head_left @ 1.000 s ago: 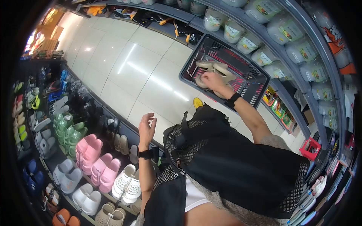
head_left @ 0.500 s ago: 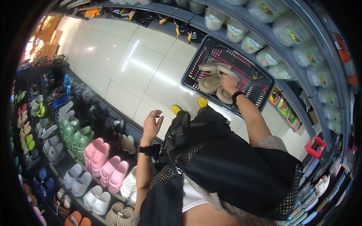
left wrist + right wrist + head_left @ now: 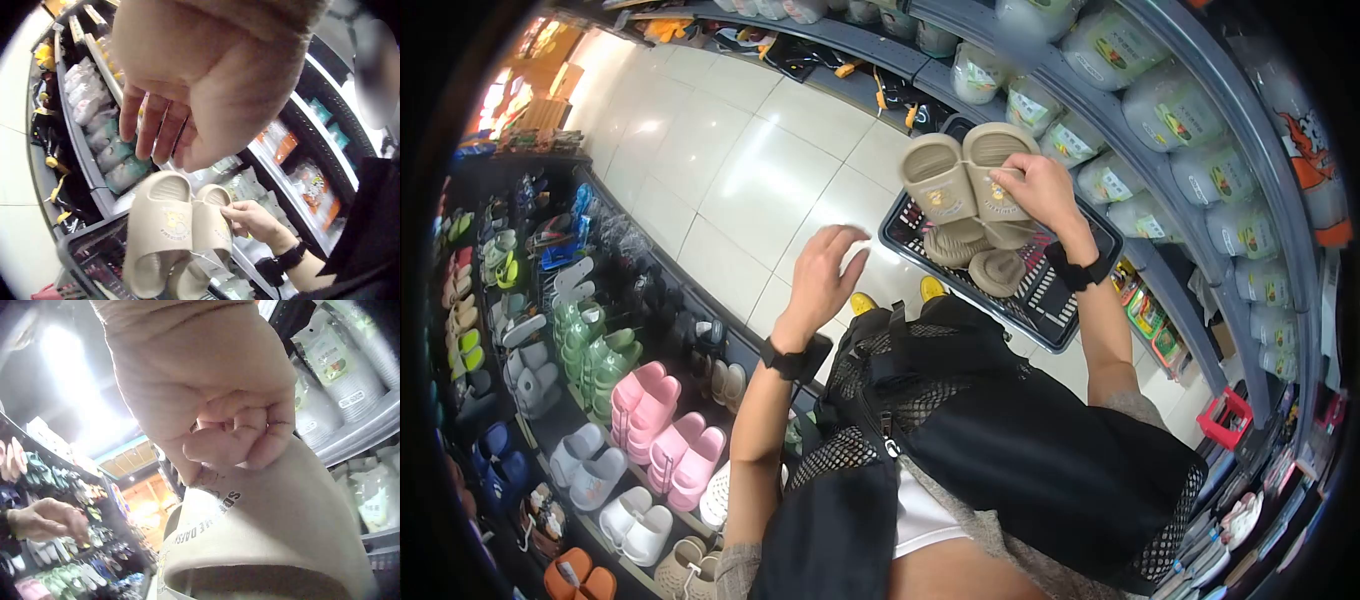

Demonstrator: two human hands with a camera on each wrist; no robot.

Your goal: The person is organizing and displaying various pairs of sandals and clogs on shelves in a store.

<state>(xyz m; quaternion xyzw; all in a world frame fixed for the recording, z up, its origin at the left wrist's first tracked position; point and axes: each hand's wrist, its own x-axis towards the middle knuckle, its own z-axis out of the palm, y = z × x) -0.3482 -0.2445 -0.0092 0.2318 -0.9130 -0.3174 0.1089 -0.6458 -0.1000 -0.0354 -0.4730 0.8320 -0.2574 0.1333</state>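
Note:
My right hand (image 3: 1045, 195) pinches the strap edge of one slipper in a beige pair (image 3: 945, 190), raised over the shopping basket (image 3: 1100, 262). Each strap carries a small printed figure with lettering; the left wrist view shows the pair (image 3: 161, 225) side by side, with a clear tag between them. Below, another beige pair (image 3: 997, 272) lies in the basket, partly covered by the lifted one. My left hand (image 3: 825, 270) hovers to the left of the basket, its fingers loosely bent and holding nothing. From the left wrist its palm (image 3: 194, 81) faces the slippers.
Shelves of plastic-wrapped cups (image 3: 1165, 120) curve behind and right of the basket. To the left runs a low rack of slippers, among them pink ones (image 3: 685, 460) and green ones (image 3: 590, 350). A tiled floor (image 3: 740, 190) lies between. A red crate (image 3: 1226, 418) stands at the right.
My right hand has moved from inside the basket and lifted one beige slipper pair up, turning its straps toward me. My left hand has moved up and right, closer to the basket.

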